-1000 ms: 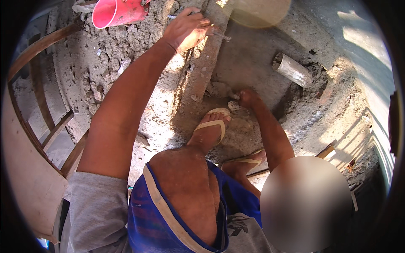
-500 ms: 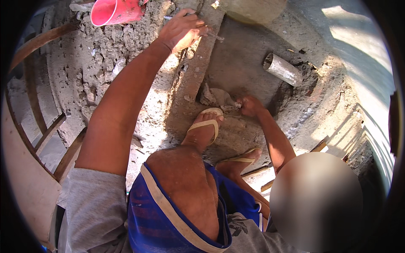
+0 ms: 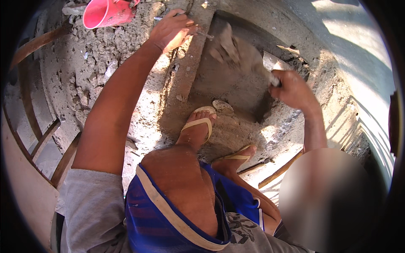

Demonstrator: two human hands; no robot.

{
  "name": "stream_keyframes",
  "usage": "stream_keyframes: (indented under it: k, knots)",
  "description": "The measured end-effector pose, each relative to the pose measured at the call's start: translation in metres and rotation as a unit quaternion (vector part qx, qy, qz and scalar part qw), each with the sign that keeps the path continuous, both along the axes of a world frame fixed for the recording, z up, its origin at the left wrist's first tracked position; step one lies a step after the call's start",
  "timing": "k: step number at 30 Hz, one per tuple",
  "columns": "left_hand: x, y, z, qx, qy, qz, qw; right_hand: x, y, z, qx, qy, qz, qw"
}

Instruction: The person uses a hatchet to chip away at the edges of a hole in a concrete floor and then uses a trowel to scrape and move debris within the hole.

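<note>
My right hand [image 3: 292, 90] is closed round the handle of a trowel [image 3: 254, 63], whose blade is smeared by motion. Wet grey mortar [image 3: 228, 45] shows at the blade's far end, over the sunken rectangular pit [image 3: 223, 80]. At the pit's left, my left hand [image 3: 175, 31] rests by the raised concrete edge [image 3: 190, 61] with its fingers curled. A thin stick-like piece pokes out on its right side and a small bluish bit shows behind it; what the fingers hold is not clear.
A pink bucket [image 3: 107, 14] lies tilted on rough rubble at the far left. A pipe end [image 3: 274, 61] juts in from the pit's right side, partly behind the trowel. My sandalled feet [image 3: 198, 126] stand at the near edge, beside a small round mortar-covered piece [image 3: 222, 106]. Wooden slats [image 3: 42, 44] line the left.
My right hand has swung the trowel up and to the right, from the pit's near edge to over its far part. My left hand stays at the concrete edge.
</note>
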State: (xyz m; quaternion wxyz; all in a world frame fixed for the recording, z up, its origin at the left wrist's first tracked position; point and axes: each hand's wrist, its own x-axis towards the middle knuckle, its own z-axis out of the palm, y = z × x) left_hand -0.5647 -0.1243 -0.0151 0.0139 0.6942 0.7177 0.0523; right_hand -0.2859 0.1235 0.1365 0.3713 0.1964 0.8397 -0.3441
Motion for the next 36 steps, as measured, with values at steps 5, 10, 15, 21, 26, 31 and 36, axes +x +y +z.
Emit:
stream_keyframes:
  k: [5,10,15,21,26,31,36]
  knots:
    - [-0.005,-0.01,-0.005,0.025,-0.036,0.085,0.995,-0.113,-0.028,0.091,0.021,0.375,0.037,0.926]
    - [-0.001,0.001,0.004,-0.021,0.027,0.0,0.999,-0.07,-0.034,0.038,0.17,0.271,-0.073,0.945]
    - [0.007,0.013,0.011,-0.027,-0.018,0.0,0.999,0.079,-0.07,-0.079,0.032,-0.01,-0.297,0.954]
    - [0.003,0.007,0.006,-0.023,-0.032,-0.001,0.999,0.161,-0.13,-0.144,-0.186,-0.156,-0.555,0.796]
    - [-0.004,0.007,-0.003,0.01,-0.033,-0.02,0.999,0.144,-0.145,-0.159,-0.233,-0.104,-0.697,0.67]
    - [-0.001,0.01,0.001,-0.037,-0.027,-0.001,0.999,0.109,-0.144,-0.152,-0.259,-0.101,-0.752,0.597]
    - [0.003,0.009,0.006,-0.018,-0.018,0.007,1.0,0.112,-0.153,-0.189,-0.208,-0.042,-0.804,0.556]
